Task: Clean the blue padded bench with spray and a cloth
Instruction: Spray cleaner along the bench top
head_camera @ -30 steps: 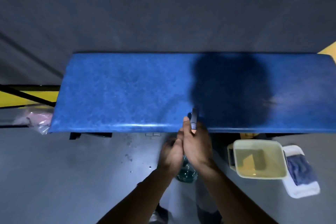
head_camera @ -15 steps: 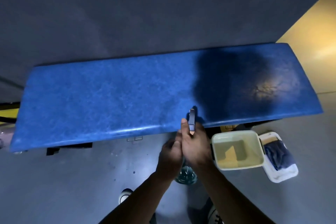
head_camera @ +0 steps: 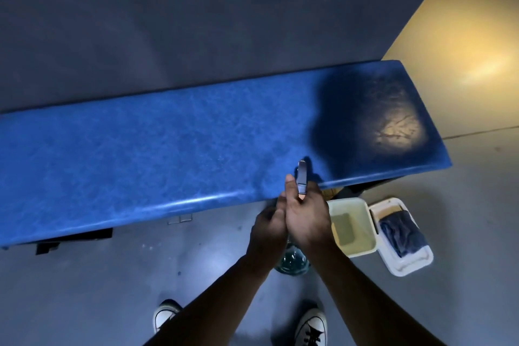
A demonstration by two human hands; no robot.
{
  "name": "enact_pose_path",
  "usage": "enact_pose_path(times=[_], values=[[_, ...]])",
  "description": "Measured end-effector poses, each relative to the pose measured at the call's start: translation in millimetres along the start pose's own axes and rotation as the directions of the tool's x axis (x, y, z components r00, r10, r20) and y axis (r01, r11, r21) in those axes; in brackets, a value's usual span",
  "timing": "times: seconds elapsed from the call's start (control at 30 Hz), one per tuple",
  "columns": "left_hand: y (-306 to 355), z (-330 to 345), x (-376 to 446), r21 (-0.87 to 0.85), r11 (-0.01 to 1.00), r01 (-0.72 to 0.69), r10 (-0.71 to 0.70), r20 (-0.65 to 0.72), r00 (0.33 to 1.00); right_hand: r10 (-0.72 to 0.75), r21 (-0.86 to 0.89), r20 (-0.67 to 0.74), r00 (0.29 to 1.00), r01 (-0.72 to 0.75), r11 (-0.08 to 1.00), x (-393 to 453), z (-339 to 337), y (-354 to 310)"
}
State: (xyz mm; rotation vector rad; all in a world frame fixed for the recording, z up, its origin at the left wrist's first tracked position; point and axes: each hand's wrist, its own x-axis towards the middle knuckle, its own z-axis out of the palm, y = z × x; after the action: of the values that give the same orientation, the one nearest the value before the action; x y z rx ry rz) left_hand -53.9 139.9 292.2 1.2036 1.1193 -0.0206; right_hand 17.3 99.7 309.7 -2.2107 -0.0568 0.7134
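Observation:
The blue padded bench [head_camera: 157, 149] stretches across the view, its right end dark with my shadow. I hold a spray bottle [head_camera: 292, 262] upright at the bench's front edge; its grey nozzle head sticks up over the padding and its clear base shows below my wrists. My right hand [head_camera: 306, 216] grips the bottle's neck under the nozzle. My left hand [head_camera: 266, 229] wraps the bottle's left side, pressed against the right hand. A dark blue cloth [head_camera: 403, 234] lies in a white tray [head_camera: 410, 265] on the floor at the right.
A pale yellow-green tub [head_camera: 365, 250] stands on the grey floor under the bench's right end, beside the white tray. My two sneakers [head_camera: 310, 329] show at the bottom. A yellow floor area lies beyond the bench's right end.
The view has swung right and down, so the bench's right end and my shoes now show. Both hands keep the same hold on the spray bottle at the front edge.

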Motion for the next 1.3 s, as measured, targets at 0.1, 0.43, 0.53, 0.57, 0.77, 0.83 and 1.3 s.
enact_pose_path(times=[0.1,0.43,0.53,0.57,0.77,0.83,1.3], values=[[0.6,24.3,-0.2,-0.009,1.0,-0.005,0.005,0.001,1.0,0.018,-0.029,0.02,1.0,-0.018,0.999,11.6,-21.4,9.5],[28.4,124.8,12.5,0.024,1.0,-0.013,0.011,0.074,0.997,0.004,0.014,-0.091,0.996,-0.003,1.0,63.0,-104.6,34.5],[32.9,148.4,18.1,0.043,0.999,0.003,-0.005,0.046,0.999,0.0,0.055,-0.065,0.998,0.003,0.999,81.0,-122.3,41.8],[32.2,153.6,20.7,0.042,0.999,0.002,-0.003,0.045,0.999,-0.002,0.06,-0.066,0.998,0.005,0.998,84.8,-125.9,43.9],[37.1,184.8,24.1,0.143,0.988,-0.057,0.045,0.087,0.995,0.013,0.094,-0.057,0.998,-0.007,0.996,98.7,-151.7,65.6],[42.7,196.4,22.9,0.226,0.971,-0.082,0.052,0.138,0.989,0.016,0.105,-0.103,0.995,-0.005,0.994,104.0,-161.9,70.9],[29.1,240.5,35.1,0.512,0.834,-0.205,0.087,0.245,0.966,0.008,0.164,-0.165,0.986,0.019,0.986,110.1,-200.6,94.9]])
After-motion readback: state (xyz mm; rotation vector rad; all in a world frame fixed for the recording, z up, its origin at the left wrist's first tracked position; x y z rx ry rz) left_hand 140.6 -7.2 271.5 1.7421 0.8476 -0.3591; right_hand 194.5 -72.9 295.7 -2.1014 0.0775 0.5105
